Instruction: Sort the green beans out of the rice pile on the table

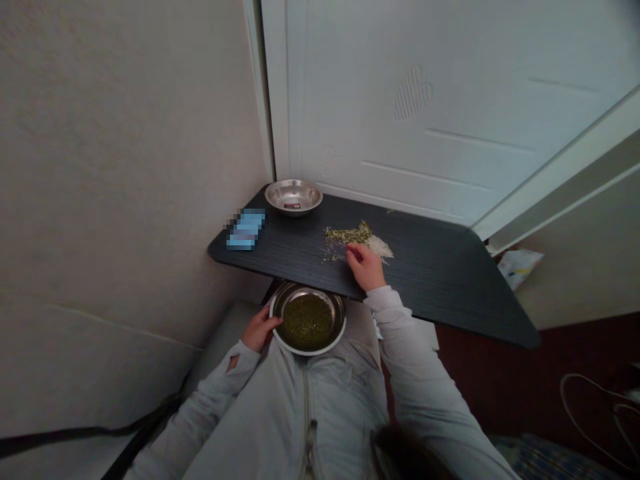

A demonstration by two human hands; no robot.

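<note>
My left hand (259,329) grips the left rim of a metal bowl (340,331) on my lap, its thumb over the edge. Inside lie many small green grains that look like mung beans (307,323). Over the dark table my right hand (367,268) is closed, fingertips bent together and pointing left; anything between them is too small to make out. Just beyond it lies a loose pile of green beans (359,233), touching a heap of white, rice-like grains (380,247). A few scattered grains (331,255) lie left of my fingertips.
A second metal bowl (294,195) stands at the table's back left, with a small dark label inside. A blurred-out blue phone-like thing (246,229) lies near the left end. The dark tabletop (450,280) meets a white door (450,153) behind. A pale cable (567,400) runs over the floor at right.
</note>
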